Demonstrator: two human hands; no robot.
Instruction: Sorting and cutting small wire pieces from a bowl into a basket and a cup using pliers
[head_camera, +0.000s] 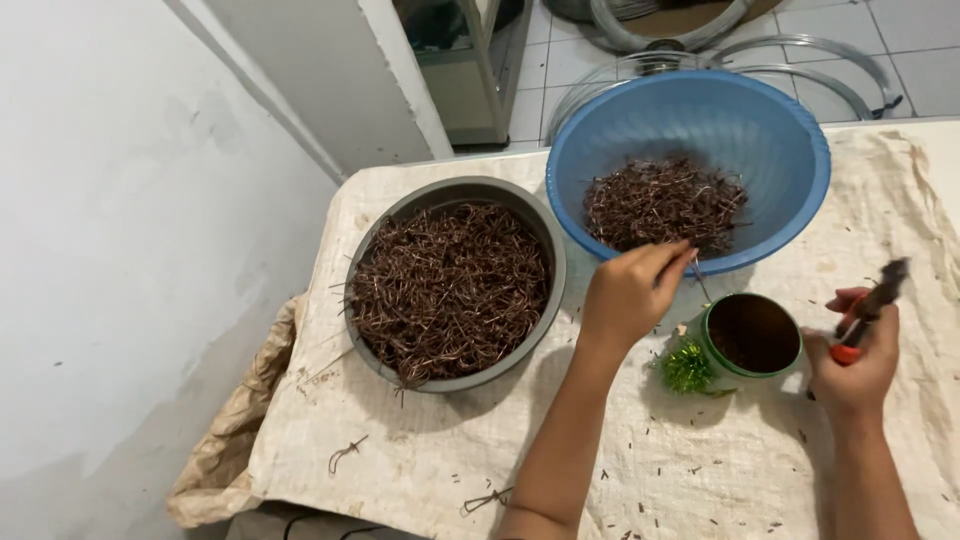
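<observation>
My left hand (632, 291) hovers at the near rim of a blue plastic bowl (790, 170), fingers pinched on a thin brown wire piece. The bowl holds a heap of short brown wire pieces (663, 203). My right hand (862, 352) is closed on a small cutter with an orange handle (868, 312), its dark tip pointing up and right. Between my hands stands a green cup (752, 334) with a dark inside. A grey bowl (452, 192) to the left is full of similar brown wire pieces (450, 288).
A cloth-covered table (420, 450) carries everything, with loose wire scraps (347, 453) near its front edge. A small green plastic sprig (687, 367) lies beside the cup. A white wall (130, 250) runs on the left. Metal hoops (800, 60) lie on the tiled floor beyond.
</observation>
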